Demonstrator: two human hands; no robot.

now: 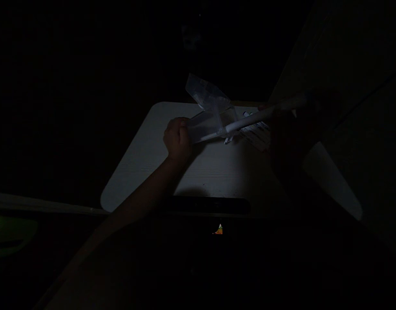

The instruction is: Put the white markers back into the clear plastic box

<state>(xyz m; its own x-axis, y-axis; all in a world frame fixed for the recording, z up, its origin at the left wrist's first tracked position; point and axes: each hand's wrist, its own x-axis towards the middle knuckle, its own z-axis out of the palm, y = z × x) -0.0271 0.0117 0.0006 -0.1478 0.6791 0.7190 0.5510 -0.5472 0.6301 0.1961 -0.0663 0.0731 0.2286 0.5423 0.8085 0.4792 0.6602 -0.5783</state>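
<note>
Pretty dark room, only a pale wood-grain desktop [143, 172] really catches any light, and it sits at an angle, with a rounded corner out at about 7 o'clock. A black strip [207, 205] runs along the near edge around 6 o'clock. The left hand [177, 140] is clenched on the edge of a clear plastic bag [207, 107], which sits mid-desk and sticks out past the far edge around 12 o'clock. A long white tube [259, 118] crosses the bag and runs up toward 2 o'clock into the right hand [290, 133], which is so shadowed I can't tell if it's gripping anything. A printed sheet [256, 132] lies under the tube at about 2 o'clock, just beside that hand.
</note>
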